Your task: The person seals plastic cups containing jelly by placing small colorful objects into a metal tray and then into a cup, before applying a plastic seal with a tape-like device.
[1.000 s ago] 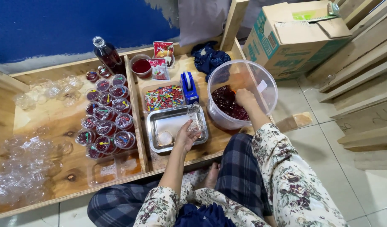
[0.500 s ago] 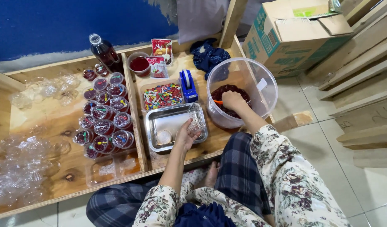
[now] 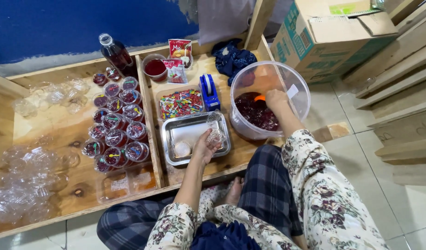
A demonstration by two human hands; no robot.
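My left hand [image 3: 204,148] holds a small clear plastic cup [image 3: 216,135] over the steel tray [image 3: 172,155]. My right hand [image 3: 276,100] reaches inside the large clear tub [image 3: 291,78] and grips an orange-handled scoop [image 3: 259,98] dipped in the dark red jelly [image 3: 250,112]. Several filled and lidded small cups [image 3: 115,126] stand in rows on the wooden board to the left. A tray of small colourful spoons [image 3: 181,103] lies behind the steel tray.
Empty clear cups [image 3: 23,185] are heaped at far left. A bottle of dark red liquid [image 3: 116,54], a cup of red liquid [image 3: 154,67], sachets [image 3: 178,60], a blue tape dispenser [image 3: 209,91] and a dark cloth [image 3: 231,58] sit at the back. A cardboard box [image 3: 333,37] stands right.
My right hand has moved from the near rim deeper into the tub, down to the jelly. My left hand keeps the cup over the steel tray.
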